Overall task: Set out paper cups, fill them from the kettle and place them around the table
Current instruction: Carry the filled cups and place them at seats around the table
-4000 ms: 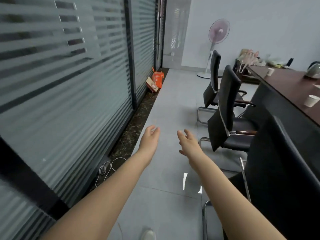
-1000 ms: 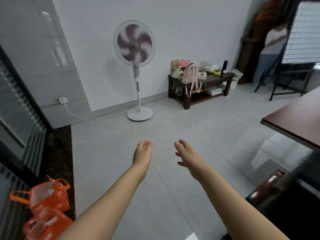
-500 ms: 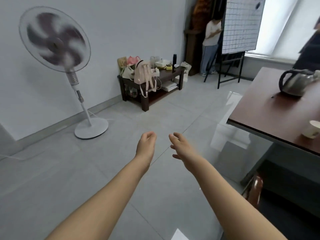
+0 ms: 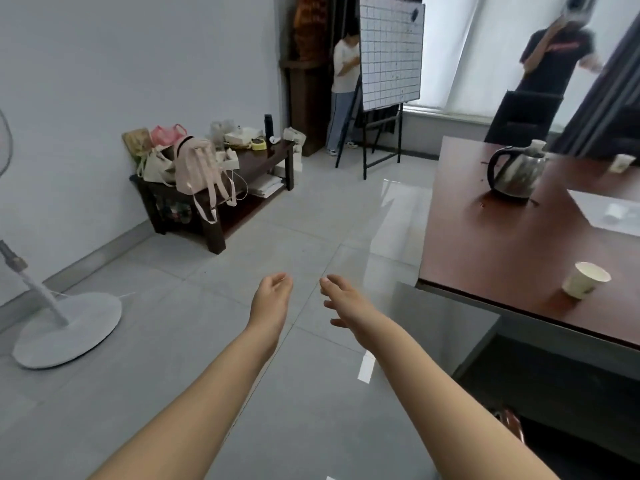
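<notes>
My left hand [image 4: 272, 297] and my right hand [image 4: 341, 299] hang side by side over the grey floor, both empty with fingers loosely apart. To their right stands the dark red table [image 4: 491, 258]. A white paper cup [image 4: 584, 280] sits near its closest end. A steel kettle [image 4: 516, 174] with a black handle rests further back on the table. Two more paper cups, one [image 4: 621, 163] at the far side and one [image 4: 537, 145] behind the kettle, are small and blurred. Neither hand touches the table.
A low dark bench [image 4: 221, 188] loaded with bags stands against the left wall. A pedestal fan base [image 4: 67, 329] sits at the far left. A gridded board on an easel [image 4: 389, 53] and two people are at the back. A black chair [image 4: 526, 112] faces the table's far end.
The view has swung right and advanced: the fan slid to the left edge and the table, kettle and near cup came closer. Both hands stayed empty in front.
</notes>
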Demonstrator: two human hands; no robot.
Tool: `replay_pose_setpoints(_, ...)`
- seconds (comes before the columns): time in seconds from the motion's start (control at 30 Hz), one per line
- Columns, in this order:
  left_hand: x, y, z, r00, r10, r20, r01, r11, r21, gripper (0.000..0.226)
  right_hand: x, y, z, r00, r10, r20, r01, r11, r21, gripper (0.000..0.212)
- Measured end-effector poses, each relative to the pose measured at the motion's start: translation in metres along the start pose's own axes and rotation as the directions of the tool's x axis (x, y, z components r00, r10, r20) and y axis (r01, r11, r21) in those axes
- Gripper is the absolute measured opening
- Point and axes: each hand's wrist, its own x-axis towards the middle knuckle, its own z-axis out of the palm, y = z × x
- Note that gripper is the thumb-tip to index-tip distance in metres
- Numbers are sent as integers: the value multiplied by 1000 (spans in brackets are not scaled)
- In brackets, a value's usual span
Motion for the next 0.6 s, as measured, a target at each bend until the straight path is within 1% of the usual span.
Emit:
replay_pose_setpoints(0.17, 117, 16, 31, 988, 34, 148, -40, 999, 34, 36, 93, -25, -20, 990, 21, -143, -9, 997, 83, 55)
replay_pose_setpoints(0.2, 127, 18, 33, 987, 39, 159, -45, 998, 40, 37, 100, -27, -22, 988, 29, -148, -16, 996, 91, 55)
replay_pose_setpoints(0.3, 193, 34, 59, 966, 25, 257, -42, 997, 61, 36, 147, -48, -38, 970, 56, -238, -25, 991, 131, 54)
replay_pose_setpoints(0.43, 265, 58, 103, 917, 22, 398, -68, 993, 101, 38, 196, -71, -71, 919, 93, -383, -19, 981, 192, 50)
replay_pose_setpoints(0.6, 312, 71, 162, 829, -15, 559, -67, 990, 127, 41, 239, -75, -109, 829, 162, -535, -17, 964, 265, 42)
